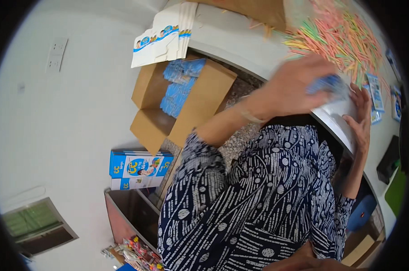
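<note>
My left hand [299, 86], smeared by motion and with a band at its wrist, reaches across the table edge. Its fingers are closed on a small blue-and-clear packet [328, 86]. Just right of it, my right hand [360, 118] rests with thumb and fingers apart on a shiny white surface [334, 116]; whether that is a box or part of the table I cannot tell. Beyond both hands lies a large heap of thin pink, orange, yellow and green sticks [342, 43]. Flat blue-and-white packets [375, 97] lie beside my right hand.
An open cardboard carton [204, 101] left of me holds several blue packets [179, 92]. White-and-blue flattened boxes [157, 43] overhang the table corner. More printed boxes [139, 167] stand lower left, above a bin [123, 207] and colourful small packets [136, 255]. A brown carton [249, 9] sits at the far edge.
</note>
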{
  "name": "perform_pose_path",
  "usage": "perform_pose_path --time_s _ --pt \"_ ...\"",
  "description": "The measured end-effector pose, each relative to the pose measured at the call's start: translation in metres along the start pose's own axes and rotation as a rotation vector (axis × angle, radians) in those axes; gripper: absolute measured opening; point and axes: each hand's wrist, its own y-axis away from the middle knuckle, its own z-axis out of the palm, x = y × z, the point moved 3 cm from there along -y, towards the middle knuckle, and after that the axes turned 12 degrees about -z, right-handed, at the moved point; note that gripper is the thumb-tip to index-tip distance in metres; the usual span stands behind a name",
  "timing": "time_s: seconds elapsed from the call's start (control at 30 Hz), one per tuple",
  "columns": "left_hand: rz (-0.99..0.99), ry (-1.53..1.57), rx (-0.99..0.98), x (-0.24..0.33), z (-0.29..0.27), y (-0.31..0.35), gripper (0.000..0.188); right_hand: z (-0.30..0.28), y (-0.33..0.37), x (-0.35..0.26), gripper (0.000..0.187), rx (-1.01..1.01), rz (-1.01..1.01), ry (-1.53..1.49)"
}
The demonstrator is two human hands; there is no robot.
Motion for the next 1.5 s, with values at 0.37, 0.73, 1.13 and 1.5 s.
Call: perform_pose_path --time_s 0.37,0.73,1.13,1.5 --pt "-1.013 -0.821 0.114 -0.219 -0.277 0.244 0.050 -0.002 0.002 0.009 0.083 -0.002 0.040 -0.030" --pt "-0.907 -0.715 0.206 -0.404 -0.234 0.275 0.067 -0.010 0.002 0.009 0.082 0.094 0.086 0.123" --pt "-1.022 -1.479 -0.148 -0.423 -0.205 0.267 0.082 -0.006 0.003 -0.021 0.062 0.225 0.064 0.187" --pt "-0.854 -1.792 -0.035 -0.359 -0.219 0.238 0.058 -0.099 -0.017 0.038 0.046 0.377 0.365 1.105"
